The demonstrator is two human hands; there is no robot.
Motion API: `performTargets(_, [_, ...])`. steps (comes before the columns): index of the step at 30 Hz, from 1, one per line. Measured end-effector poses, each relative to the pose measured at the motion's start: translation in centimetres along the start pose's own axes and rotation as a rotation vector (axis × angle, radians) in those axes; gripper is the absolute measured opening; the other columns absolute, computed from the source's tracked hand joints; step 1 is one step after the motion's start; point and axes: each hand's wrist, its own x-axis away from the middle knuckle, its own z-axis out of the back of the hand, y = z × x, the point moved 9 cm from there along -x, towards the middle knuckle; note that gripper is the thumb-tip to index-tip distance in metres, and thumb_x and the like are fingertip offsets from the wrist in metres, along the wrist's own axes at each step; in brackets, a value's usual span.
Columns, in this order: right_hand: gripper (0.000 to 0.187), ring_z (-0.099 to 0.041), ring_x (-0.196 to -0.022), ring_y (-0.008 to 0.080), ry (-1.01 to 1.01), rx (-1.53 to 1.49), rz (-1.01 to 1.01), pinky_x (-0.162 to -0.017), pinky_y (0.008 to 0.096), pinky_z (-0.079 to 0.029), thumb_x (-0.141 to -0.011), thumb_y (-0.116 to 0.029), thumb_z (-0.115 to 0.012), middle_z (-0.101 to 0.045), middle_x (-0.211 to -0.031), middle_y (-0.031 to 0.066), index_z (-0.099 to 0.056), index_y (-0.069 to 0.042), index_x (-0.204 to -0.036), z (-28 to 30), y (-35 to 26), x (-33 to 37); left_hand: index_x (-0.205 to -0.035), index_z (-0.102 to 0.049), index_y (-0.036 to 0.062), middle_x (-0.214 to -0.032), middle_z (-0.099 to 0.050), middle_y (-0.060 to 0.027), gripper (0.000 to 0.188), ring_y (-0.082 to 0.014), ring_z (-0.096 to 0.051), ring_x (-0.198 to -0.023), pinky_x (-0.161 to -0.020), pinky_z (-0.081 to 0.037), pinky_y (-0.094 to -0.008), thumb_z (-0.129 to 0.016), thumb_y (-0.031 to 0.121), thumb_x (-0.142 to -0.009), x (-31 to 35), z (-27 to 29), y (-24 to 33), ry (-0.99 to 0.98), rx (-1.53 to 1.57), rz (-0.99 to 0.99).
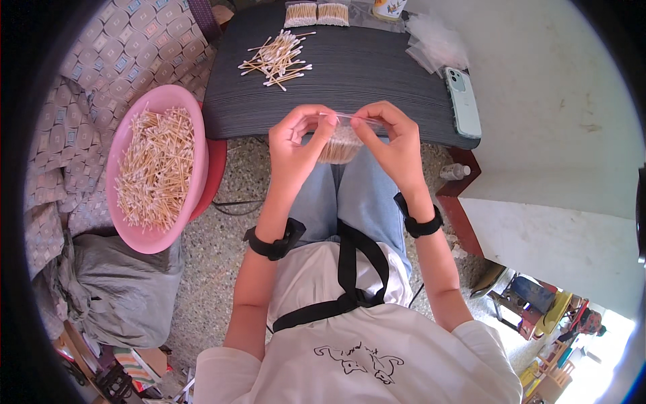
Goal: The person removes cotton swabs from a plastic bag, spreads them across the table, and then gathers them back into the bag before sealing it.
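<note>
Between my hands, above my lap by the table's near edge, hangs a clear plastic zip bag (340, 145) packed with cotton swabs. My left hand (301, 137) pinches one top corner of the bag between thumb and fingers. The opposite top corner is pinched by my right hand (390, 138). The bag's top edge is stretched between the two thumbs; whether its seal is closed I cannot tell. On the dark table beyond lies a loose pile of cotton swabs (279, 59) with wooden sticks and white tips.
A pink basin (114, 182) full of loose swabs stands to my left. Two filled bags (316, 13) lie at the table's (363, 67) far edge, near a cup (388, 8). Clear empty bags (436, 42) and a phone (464, 104) sit at its right. A small bottle (455, 172) is below.
</note>
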Motion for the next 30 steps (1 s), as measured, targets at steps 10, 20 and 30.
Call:
performTargets(10, [0.010,-0.062,-0.076,0.0148,0.001,-0.050,0.043,-0.070,0.0267,-0.048,-0.075,-0.003,-0.068,-0.064,-0.081,0.0074,-0.064,0.001,-0.083,-0.3,-0.6,0.1,-0.091,-0.066,-0.0021,-0.087,-0.067,-0.0057,0.010,-0.0087,-0.061,-0.080,-0.074,-0.048,-0.0225,-0.067,0.005,-0.083,0.3,-1.1,0.3,-0.063,-0.065,-0.046])
performTargets(20, [0.009,-0.060,-0.079,0.0104,-0.013,-0.306,-0.227,-0.072,0.0240,-0.048,-0.083,-0.006,-0.068,-0.065,-0.085,0.0046,-0.066,0.002,-0.087,-0.1,1.9,0.5,-0.091,-0.066,-0.0020,-0.085,-0.068,-0.0060,0.010,-0.0085,-0.061,-0.078,-0.072,-0.048,-0.0224,-0.067,0.006,-0.085,0.4,-0.5,-0.1,0.022,-0.039,-0.007])
performTargets(30, [0.017,-0.059,-0.085,0.0093,-0.056,-0.311,-0.244,-0.076,0.0251,-0.048,-0.083,-0.007,-0.069,-0.064,-0.093,0.0049,-0.064,0.003,-0.096,-0.3,2.2,0.5,-0.094,-0.066,-0.0029,-0.087,-0.068,-0.0068,0.013,-0.0098,-0.061,-0.079,-0.072,-0.048,-0.0222,-0.065,0.008,-0.088,0.2,0.0,-0.2,0.020,-0.088,0.000])
